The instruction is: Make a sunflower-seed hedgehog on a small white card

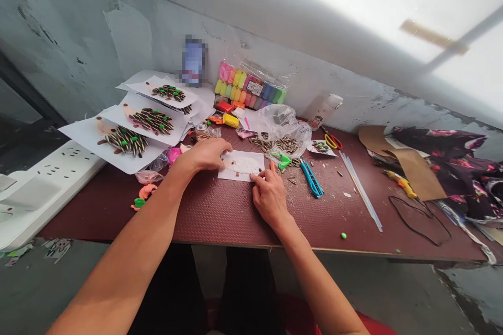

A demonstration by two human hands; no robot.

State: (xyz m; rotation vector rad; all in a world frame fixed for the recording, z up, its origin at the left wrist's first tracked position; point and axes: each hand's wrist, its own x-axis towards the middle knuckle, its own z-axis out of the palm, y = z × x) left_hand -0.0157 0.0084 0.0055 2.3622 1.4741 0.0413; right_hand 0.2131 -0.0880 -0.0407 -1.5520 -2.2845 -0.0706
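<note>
A small white card lies on the table in front of me, bearing a pale, flattened clay shape with small dark bits on it. At the card's left edge, my left hand is curled, its fingertips closed on that side. My right hand is closed at the lower right corner, its thumb and fingers on the card beside a dark bit. A small orange piece shows at its index finger; whether it is held I cannot tell. Sunflower seeds are heaped behind the right hand, partly under clear plastic.
Finished hedgehog cards are stacked at left near a white power strip. Coloured clay packs lean at the wall. Right are a blue utility knife, scissors, glue sticks, a glue gun and a bottle.
</note>
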